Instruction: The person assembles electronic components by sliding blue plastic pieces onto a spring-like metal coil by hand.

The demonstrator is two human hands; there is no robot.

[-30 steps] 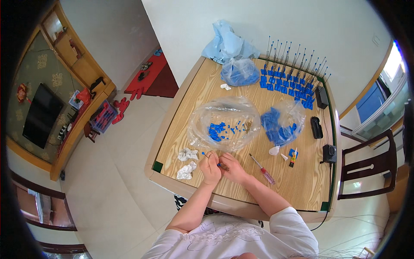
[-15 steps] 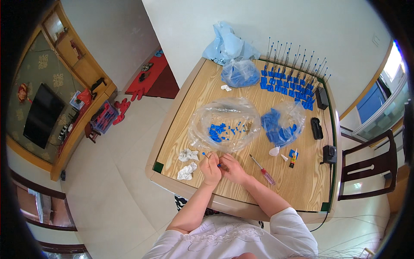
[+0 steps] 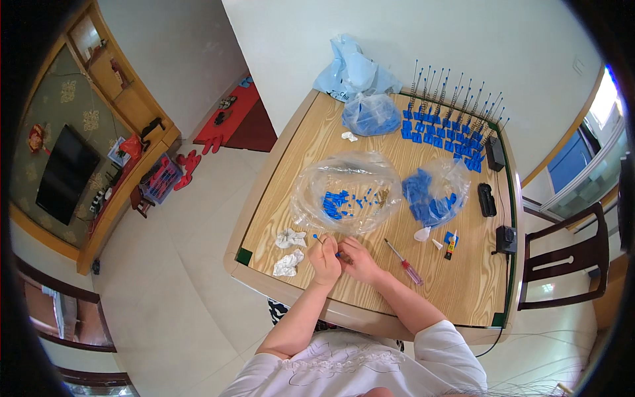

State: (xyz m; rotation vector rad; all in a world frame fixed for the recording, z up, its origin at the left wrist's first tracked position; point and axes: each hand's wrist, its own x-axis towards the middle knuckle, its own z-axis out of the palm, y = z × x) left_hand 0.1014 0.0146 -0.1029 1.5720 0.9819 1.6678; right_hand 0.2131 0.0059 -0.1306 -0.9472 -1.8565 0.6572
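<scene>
Near the front edge of the table my two hands are closed and pressed together. My left hand (image 3: 325, 263) grips a thin rod with a blue tip (image 3: 315, 236), which sticks out past the thumb side. Against it, my right hand (image 3: 360, 260) pinches a small blue piece (image 3: 338, 255); a brownish coil-like part (image 3: 346, 259) shows by its fingers. Where these parts meet is hidden by the fingers. Just beyond my hands lies an opened clear plastic bag (image 3: 305, 192) with small blue parts (image 3: 337, 204) and brass-coloured pieces (image 3: 381, 196).
Crumpled white tissues (image 3: 286, 263) lie left of my hands. On the right are a screwdriver (image 3: 405, 263), a small glue tube (image 3: 451, 247) and a bag of blue pieces (image 3: 423, 192). Rows of blue blocks with upright springs (image 3: 436, 132) stand at the far right. A chair (image 3: 569, 258) is beside the table.
The brownish coil-like part shows more by my right fingers. Both hands stay in nearly the same place; the whole view has shifted slightly.
</scene>
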